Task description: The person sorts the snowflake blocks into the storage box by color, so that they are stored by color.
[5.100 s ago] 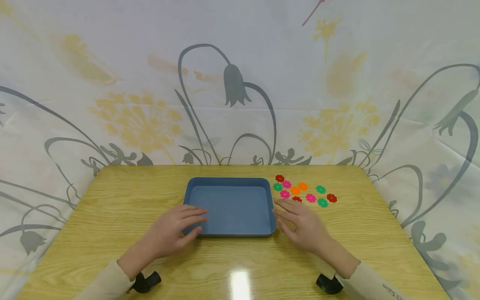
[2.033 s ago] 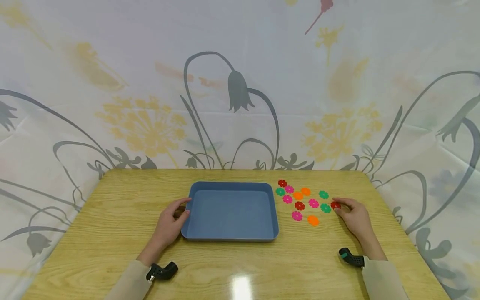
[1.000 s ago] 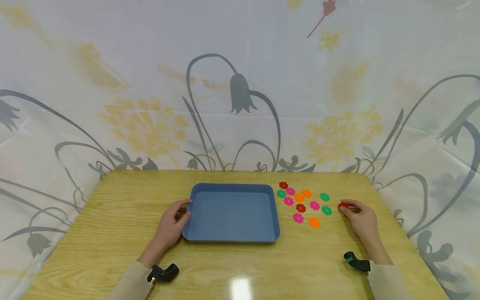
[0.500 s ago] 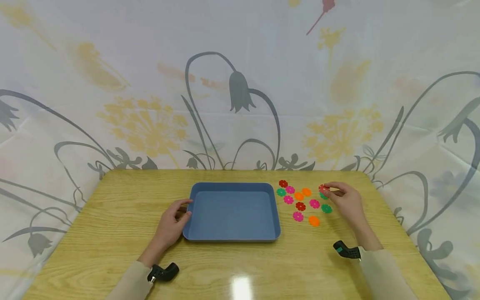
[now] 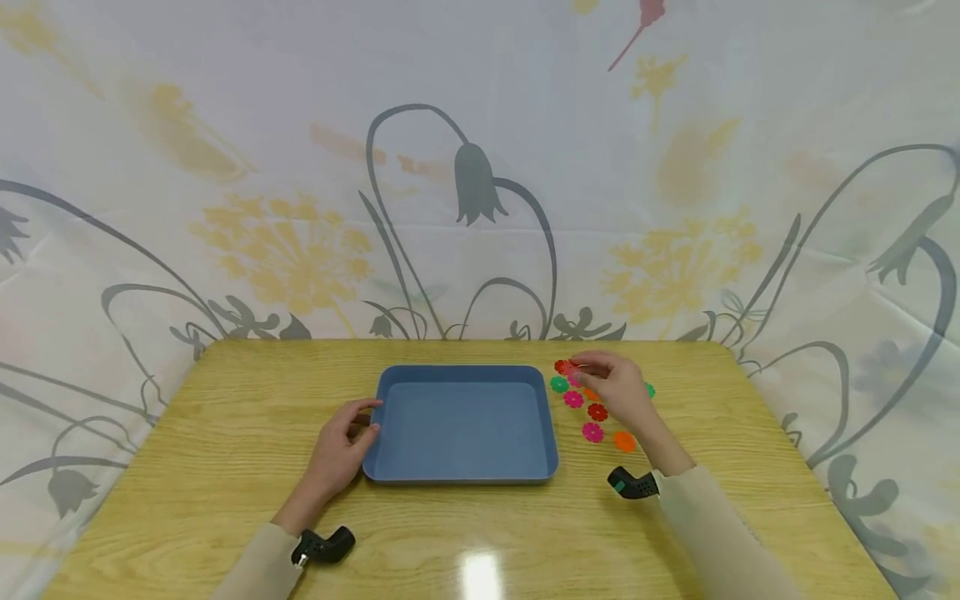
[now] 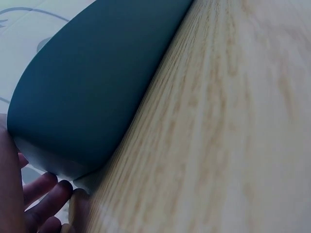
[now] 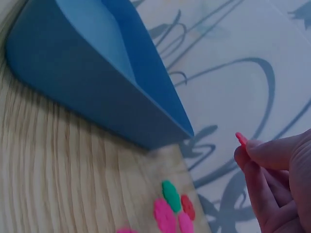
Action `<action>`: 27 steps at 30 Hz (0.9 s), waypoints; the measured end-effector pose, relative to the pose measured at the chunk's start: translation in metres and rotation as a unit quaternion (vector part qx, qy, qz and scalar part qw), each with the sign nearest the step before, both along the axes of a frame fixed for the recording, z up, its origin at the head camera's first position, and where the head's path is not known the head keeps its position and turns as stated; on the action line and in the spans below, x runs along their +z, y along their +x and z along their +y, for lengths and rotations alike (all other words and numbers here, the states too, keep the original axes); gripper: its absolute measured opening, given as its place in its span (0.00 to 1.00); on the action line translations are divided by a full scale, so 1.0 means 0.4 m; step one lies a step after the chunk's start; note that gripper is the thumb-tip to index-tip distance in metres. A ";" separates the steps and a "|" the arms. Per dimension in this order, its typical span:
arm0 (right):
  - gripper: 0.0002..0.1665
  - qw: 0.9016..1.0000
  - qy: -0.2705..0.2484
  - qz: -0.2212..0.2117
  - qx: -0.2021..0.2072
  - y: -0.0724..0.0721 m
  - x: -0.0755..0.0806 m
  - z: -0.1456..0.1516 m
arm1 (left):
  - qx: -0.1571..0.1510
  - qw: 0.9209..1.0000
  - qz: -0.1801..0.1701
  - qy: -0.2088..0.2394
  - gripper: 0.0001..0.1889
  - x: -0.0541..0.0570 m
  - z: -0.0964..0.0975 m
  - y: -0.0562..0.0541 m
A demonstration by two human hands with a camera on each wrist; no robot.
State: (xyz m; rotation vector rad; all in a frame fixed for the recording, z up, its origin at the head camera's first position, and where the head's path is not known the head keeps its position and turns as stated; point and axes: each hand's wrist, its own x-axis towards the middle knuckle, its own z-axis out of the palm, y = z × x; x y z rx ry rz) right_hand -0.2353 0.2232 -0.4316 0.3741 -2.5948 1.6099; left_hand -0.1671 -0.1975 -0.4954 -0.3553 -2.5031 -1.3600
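My right hand [image 5: 617,390] pinches a red flower-shaped disc [image 7: 241,139] between thumb and fingers, raised above the back part of the scattered discs. In the head view the held disc overlaps a pink one near another red disc [image 5: 561,367]. A shallow blue tray [image 5: 461,429] stands on the table, with nothing inside. My left hand [image 5: 339,446] rests against the tray's left wall, fingertips and thumb right at the rim. The left wrist view shows those fingers [image 6: 58,191] touching the tray's outer side.
Right of the tray lie several flat discs: green [image 5: 559,384], pink [image 5: 592,432] and orange [image 5: 625,442] among them. My right hand and forearm hide some of them. A flower-patterned cloth [image 5: 480,250] hangs behind the wooden table [image 5: 420,533].
My right hand picked up the red disc at the far right of the group, lifted it and carried it left over the other discs. The left hand moved onto the tray's left side and stayed.
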 end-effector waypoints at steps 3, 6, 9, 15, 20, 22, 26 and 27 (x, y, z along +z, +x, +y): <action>0.17 1.000 -0.004 -0.012 0.017 -0.014 0.001 -0.041 | 0.001 1.000 0.000 -0.002 0.18 0.001 0.000 0.001; 0.17 0.999 -0.004 -0.013 0.033 -0.028 -0.002 -0.080 | 0.002 1.000 0.000 0.000 0.17 0.001 0.000 0.003; 0.17 0.999 -0.014 -0.016 0.049 -0.042 -0.008 -0.119 | 0.003 1.000 0.000 0.001 0.17 0.000 0.000 0.004; 0.17 0.996 -0.038 -0.005 0.083 -0.057 -0.013 -0.195 | -0.001 1.000 0.003 0.001 0.17 0.001 0.000 0.004; 0.15 0.993 -0.030 0.012 0.110 -0.035 0.026 -0.256 | 0.000 1.000 0.008 -0.003 0.17 0.001 0.002 0.003; 0.15 0.991 -0.031 0.021 0.126 -0.031 0.036 -0.278 | 0.000 1.000 0.008 -0.004 0.16 0.000 0.003 0.003; 0.15 0.988 -0.030 0.023 0.150 -0.035 0.046 -0.317 | 0.001 1.000 0.007 -0.004 0.16 -0.002 0.001 0.003; 0.15 0.988 -0.031 0.017 0.152 -0.037 0.047 -0.328 | 0.002 1.000 0.007 -0.003 0.16 -0.002 0.000 0.004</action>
